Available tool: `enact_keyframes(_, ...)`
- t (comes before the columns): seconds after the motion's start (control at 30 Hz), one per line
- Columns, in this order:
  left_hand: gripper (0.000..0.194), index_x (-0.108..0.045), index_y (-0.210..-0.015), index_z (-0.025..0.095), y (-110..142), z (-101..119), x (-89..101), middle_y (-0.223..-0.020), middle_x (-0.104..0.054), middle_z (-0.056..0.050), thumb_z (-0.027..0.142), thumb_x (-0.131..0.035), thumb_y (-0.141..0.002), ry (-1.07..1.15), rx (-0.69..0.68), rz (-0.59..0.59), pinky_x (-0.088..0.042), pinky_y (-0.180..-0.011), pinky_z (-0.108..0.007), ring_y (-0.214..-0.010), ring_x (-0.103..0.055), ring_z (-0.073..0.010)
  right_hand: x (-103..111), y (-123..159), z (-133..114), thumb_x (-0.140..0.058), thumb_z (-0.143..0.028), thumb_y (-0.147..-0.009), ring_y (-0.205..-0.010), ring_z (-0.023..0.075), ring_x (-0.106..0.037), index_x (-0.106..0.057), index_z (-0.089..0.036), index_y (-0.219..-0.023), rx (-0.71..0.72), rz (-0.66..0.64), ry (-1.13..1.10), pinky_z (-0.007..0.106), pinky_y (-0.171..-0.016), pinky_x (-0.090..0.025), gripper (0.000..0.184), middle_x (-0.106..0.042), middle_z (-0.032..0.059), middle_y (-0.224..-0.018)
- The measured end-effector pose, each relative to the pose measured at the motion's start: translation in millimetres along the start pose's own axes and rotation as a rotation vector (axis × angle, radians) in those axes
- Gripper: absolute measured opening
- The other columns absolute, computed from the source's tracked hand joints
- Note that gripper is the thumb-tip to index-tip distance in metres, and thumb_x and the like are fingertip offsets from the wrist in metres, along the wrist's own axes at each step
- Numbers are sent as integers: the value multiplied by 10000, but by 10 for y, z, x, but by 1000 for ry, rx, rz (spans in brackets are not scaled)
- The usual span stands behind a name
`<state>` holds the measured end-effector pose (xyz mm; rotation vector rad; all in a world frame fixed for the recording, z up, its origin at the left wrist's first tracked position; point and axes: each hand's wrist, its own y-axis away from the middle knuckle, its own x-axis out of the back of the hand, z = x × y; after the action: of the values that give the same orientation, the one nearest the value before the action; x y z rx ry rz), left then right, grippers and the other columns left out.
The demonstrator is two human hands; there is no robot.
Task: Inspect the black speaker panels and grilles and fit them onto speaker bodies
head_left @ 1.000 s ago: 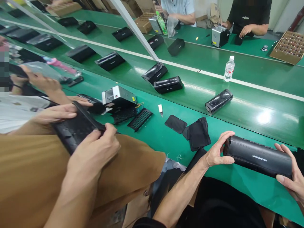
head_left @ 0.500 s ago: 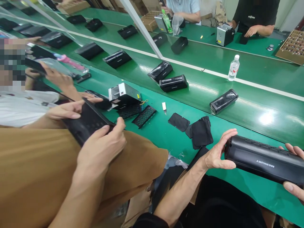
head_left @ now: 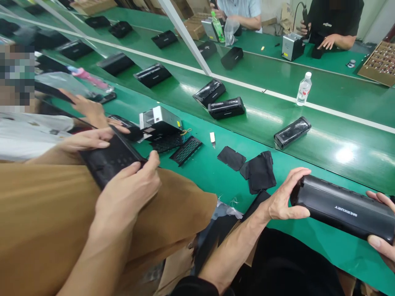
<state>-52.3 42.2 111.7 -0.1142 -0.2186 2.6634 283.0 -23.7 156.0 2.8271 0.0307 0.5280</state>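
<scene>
A long black speaker [head_left: 345,209] with MERKURY lettering on its side is held between my two hands at the lower right. My left hand [head_left: 285,199] grips its left end, thumb below and fingers over the top edge. At the picture's right border, my right hand [head_left: 381,244] clasps the other end, thumb on the lower front edge; part of this hand is cut off. A stack of thin black sheets [head_left: 261,172] lies on the green bench beyond my left wrist, with a single black sheet [head_left: 231,158] beside it.
Left of me, a co-worker in brown [head_left: 173,205] holds a black panel [head_left: 106,164]. Several black speakers, including one speaker [head_left: 292,132], and a water bottle [head_left: 304,89] stand on the green belt. A metal box device [head_left: 160,123] and perforated grille [head_left: 186,151] sit on the bench.
The speaker in my hands has rolled slightly, so its lettered side faces me more and the top cut-outs show less. Across the belt, a person has raised a dark hand tool.
</scene>
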Motion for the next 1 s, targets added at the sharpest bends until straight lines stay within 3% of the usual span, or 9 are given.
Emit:
enact_keyframes(0.1, 1136, -347, -1646, 244, -19, -39, 4, -1668, -293, -183, 703, -852, -739, -9, 56, -17, -383, -1249, -560, -1494, -389, -440, 19, -15, 126, -831, -605, -826, -1506, 483, -470, -366, -343, -1675, 4, -10, -3, 541, -1119, -562, 1003, -410, 117, -1725)
enact_keyframes(0.2, 1069, -442, -1592, 235, -17, -156, -52, -1586, -391, -172, 710, -852, -727, 12, 58, 54, -431, -1199, -536, -1398, -478, -415, -42, -41, 303, -845, -588, -803, -1469, 476, -508, -449, -340, -1618, 3, 26, -49, 526, -1086, -577, 940, -458, 119, -1688)
enact_keyframes(0.3, 1068, -486, -1570, 208, -6, -310, -112, -1519, -462, -171, 746, -839, -718, 47, 129, 126, -450, -1165, -528, -1308, -539, -392, -175, -88, 494, -836, -620, -783, -1385, 463, -580, -518, -337, -1547, -91, 66, -164, 533, -1073, -572, 874, -560, 138, -1580)
enact_keyframes(0.4, 1141, -401, -1646, 209, 13, -416, -125, -1574, -431, -185, 761, -820, -740, 47, 237, 81, -410, -1204, -536, -1381, -494, -411, -254, -120, 637, -848, -640, -746, -1231, 430, -666, -553, -322, -1513, -221, 79, -257, 505, -986, -604, 880, -641, 149, -1430)
enact_keyframes(0.53, 1312, -226, -1727, 242, 33, -438, -107, -1672, -332, -190, 731, -878, -699, 12, 325, -28, -343, -1261, -552, -1510, -378, -441, -216, -97, 713, -850, -597, -770, -1144, 352, -695, -562, -317, -1521, -296, 51, -333, 409, -910, -619, 852, -686, 121, -1326)
enact_keyframes(0.63, 1266, -274, -1712, 265, 40, -425, -119, -1644, -382, -173, 747, -867, -703, 5, 344, -13, -385, -1239, -530, -1471, -434, -425, -193, -67, 725, -894, -538, -755, -1111, 301, -703, -578, -309, -1512, -321, 62, -378, 329, -891, -607, 852, -708, 96, -1288)
enact_keyframes(0.77, 1248, -354, -1684, 229, 63, -479, -162, -1559, -475, -174, 773, -862, -682, 10, 345, 46, -427, -1208, -512, -1398, -509, -405, -224, -64, 733, -922, -535, -720, -1065, 292, -714, -611, -296, -1477, -332, 98, -419, 311, -862, -604, 852, -734, 91, -1258)
enact_keyframes(0.9, 1204, -382, -1676, 232, 90, -648, -174, -1632, -451, -176, 785, -836, -708, 44, 400, 80, -375, -1256, -536, -1489, -450, -429, -253, -90, 744, -889, -595, -762, -1143, 311, -726, -568, -324, -1528, -385, 50, -436, 352, -923, -599, 873, -713, 104, -1379)
enact_keyframes(1.0, 1157, -418, -1657, 214, 86, -798, -168, -1678, -434, -166, 779, -821, -732, 95, 430, 119, -326, -1296, -530, -1545, -402, -434, -300, -114, 759, -923, -623, -704, -1254, 343, -688, -529, -312, -1556, -368, 12, -425, 422, -1052, -553, 988, -693, 124, -1431)
